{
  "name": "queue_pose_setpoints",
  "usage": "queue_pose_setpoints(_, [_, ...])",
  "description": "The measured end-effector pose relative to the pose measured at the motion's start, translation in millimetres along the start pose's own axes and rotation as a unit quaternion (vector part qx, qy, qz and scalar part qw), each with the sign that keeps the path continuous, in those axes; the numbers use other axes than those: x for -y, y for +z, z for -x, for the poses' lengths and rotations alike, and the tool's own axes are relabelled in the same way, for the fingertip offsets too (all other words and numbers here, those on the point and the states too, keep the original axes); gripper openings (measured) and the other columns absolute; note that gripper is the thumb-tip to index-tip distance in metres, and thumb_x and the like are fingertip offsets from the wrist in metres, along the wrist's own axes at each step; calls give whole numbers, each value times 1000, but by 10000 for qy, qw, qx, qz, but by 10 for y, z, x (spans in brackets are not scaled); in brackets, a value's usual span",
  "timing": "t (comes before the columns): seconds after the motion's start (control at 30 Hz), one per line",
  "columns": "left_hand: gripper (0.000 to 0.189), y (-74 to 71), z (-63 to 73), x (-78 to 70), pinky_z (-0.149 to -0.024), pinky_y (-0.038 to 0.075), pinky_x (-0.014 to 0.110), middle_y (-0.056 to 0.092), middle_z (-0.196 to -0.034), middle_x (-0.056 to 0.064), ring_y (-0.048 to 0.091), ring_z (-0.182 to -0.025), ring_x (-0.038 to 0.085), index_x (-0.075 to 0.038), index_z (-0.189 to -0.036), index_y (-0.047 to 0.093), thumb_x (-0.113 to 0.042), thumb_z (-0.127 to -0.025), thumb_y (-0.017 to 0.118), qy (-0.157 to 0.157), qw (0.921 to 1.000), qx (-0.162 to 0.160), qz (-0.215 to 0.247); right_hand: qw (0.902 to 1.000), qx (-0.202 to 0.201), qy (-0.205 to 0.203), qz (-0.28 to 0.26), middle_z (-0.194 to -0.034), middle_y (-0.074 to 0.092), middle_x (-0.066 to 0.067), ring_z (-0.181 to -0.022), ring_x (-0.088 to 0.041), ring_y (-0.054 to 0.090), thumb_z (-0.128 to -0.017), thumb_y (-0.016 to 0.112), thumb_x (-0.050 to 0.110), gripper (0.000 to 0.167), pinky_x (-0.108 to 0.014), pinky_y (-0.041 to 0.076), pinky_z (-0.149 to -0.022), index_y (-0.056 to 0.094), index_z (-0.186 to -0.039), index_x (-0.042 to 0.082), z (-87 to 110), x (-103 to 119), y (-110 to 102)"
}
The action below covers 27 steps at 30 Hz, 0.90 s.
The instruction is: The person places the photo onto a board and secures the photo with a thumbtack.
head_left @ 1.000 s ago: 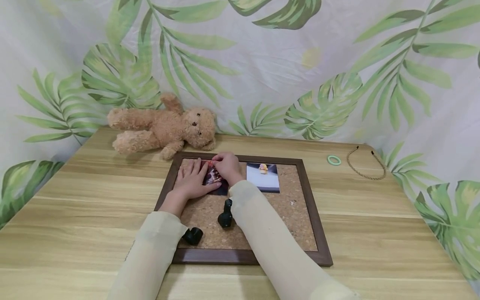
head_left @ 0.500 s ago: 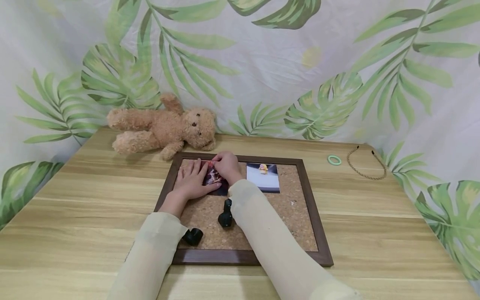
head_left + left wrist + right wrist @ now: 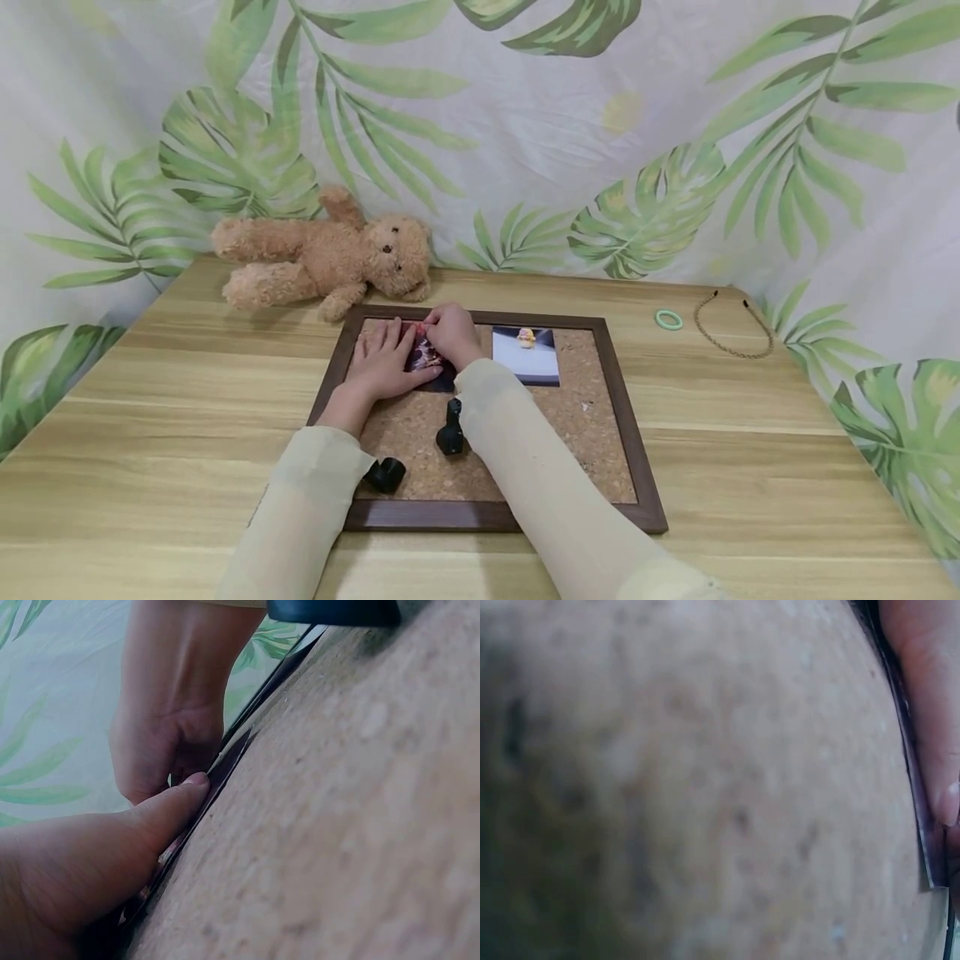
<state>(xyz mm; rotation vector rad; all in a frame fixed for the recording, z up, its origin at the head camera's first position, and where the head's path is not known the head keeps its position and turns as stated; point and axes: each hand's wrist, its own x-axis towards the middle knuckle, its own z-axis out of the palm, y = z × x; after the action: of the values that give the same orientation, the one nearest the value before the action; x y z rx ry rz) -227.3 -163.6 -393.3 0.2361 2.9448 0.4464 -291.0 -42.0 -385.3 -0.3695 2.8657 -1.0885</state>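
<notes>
Covering the rear of the scene, a leaf-printed cloth backdrop (image 3: pixel 525 125) is hung behind a wooden desk (image 3: pixel 150 400). A cork board (image 3: pixel 585 433) in a dark wooden frame is laid flat at the middle of the desk. A brown teddy bear (image 3: pixel 322 254) is laid on its side just behind the board's far left corner.

Two cream sleeves are extended over the board from the near edge. The left hand (image 3: pixel 386 362) is laid flat with straight fingers spread, and its thumb (image 3: pixel 169 806) is pressed on the near part of a dark photo (image 3: pixel 429 360). This photo is placed on the cork in the far left part of the board. The right hand (image 3: pixel 453 333) is set on the far edge of the same photo, with fingers curled and bunched downward; whether anything is pinched beneath them cannot be told. A second photo (image 3: pixel 525 354), pale with a small yellow figure, is placed just to the right, in the far middle of the board.

Well apart, near the far right corner of the desk, a braided cord (image 3: pixel 731 329) is laid in a loop beside a small green ring (image 3: pixel 667 319).
</notes>
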Motion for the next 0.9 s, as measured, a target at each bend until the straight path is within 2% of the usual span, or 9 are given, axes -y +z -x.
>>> queue_pose_setpoints(0.33, [89, -12, -3, 5, -93, -4, 56, -1, -142, 18, -7, -126, 34, -10, -139, 13, -66, -76, 40, 30, 10000, -32, 41, 9985, 174, -99, 515, -70, 57, 4, -66, -12, 51, -80, 55, 13, 14, -24, 40, -58, 63, -69, 13, 7, 51, -29])
queue_pose_setpoints(0.63, [87, -2, -1, 12, -93, -3, 57, -2, -141, 18, -7, -126, 34, -9, -139, 13, -64, -77, 40, 9, 10000, 11, 39, 9990, -107, 56, -434, -85, 62, 4, -82, -11, 55, -84, 57, 22, 14, -25, 41, -70, 69, -82, 16, 29, -76, 38])
queue_pose_setpoints(0.9, [88, 10, -17, -4, -93, -3, 57, -2, -142, 18, -8, -126, 34, -10, -139, 13, -65, -77, 40, 22, 10000, 34, 51, 9979, -341, 262, -483, -78, 59, 9, -73, -9, 52, -81, 58, 24, 11, -25, 40, -63, 65, -73, 21, 22, -120, 68])
